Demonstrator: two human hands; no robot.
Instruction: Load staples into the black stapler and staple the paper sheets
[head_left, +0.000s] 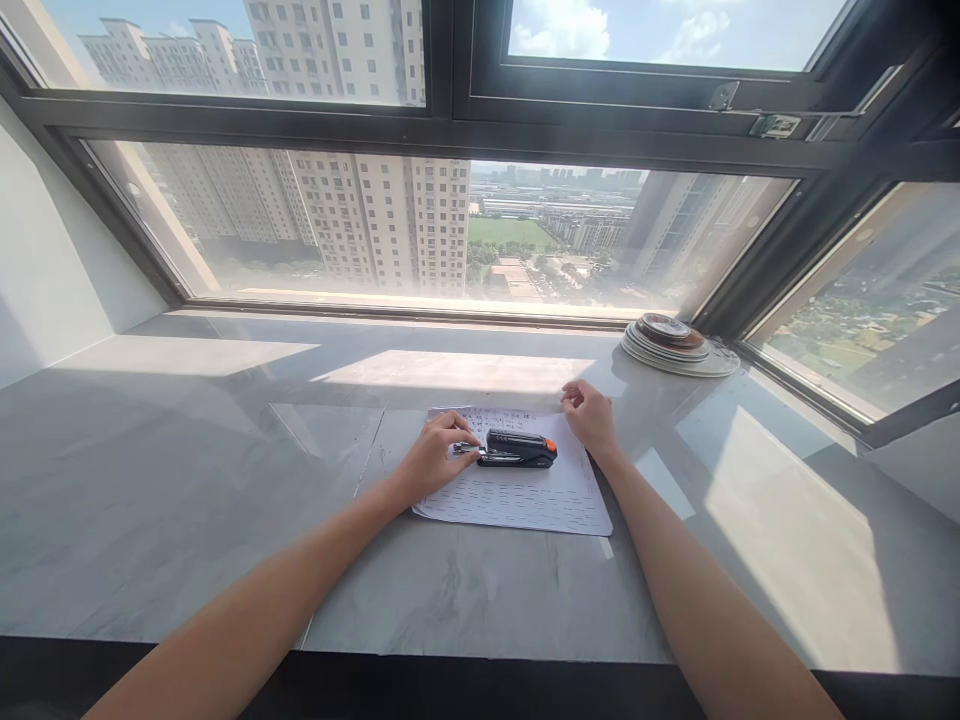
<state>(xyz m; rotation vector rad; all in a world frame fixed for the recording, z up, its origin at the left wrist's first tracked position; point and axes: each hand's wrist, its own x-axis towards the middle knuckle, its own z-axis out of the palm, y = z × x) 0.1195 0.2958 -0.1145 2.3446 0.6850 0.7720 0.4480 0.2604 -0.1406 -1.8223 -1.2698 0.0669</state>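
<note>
A black stapler [517,450] with an orange end lies on its side or base over the sheets of paper [510,505], which carry handwriting at the top and rows of short marks below. At the stapler's left end a metal part [466,449] sticks out, pinched between the thumb and fingers of my left hand [435,460]. Over the paper's upper right corner is my right hand [590,415], apart from the stapler. Its fingers are curled in toward the thumb, and whatever they may hold is too small to make out.
A stack of plates [667,350] stands at the back right, beside the window frame [450,130]. The grey marble-look sill [187,480] spreads around the paper, with bright sun patches. Its front edge [487,657] drops off close to me.
</note>
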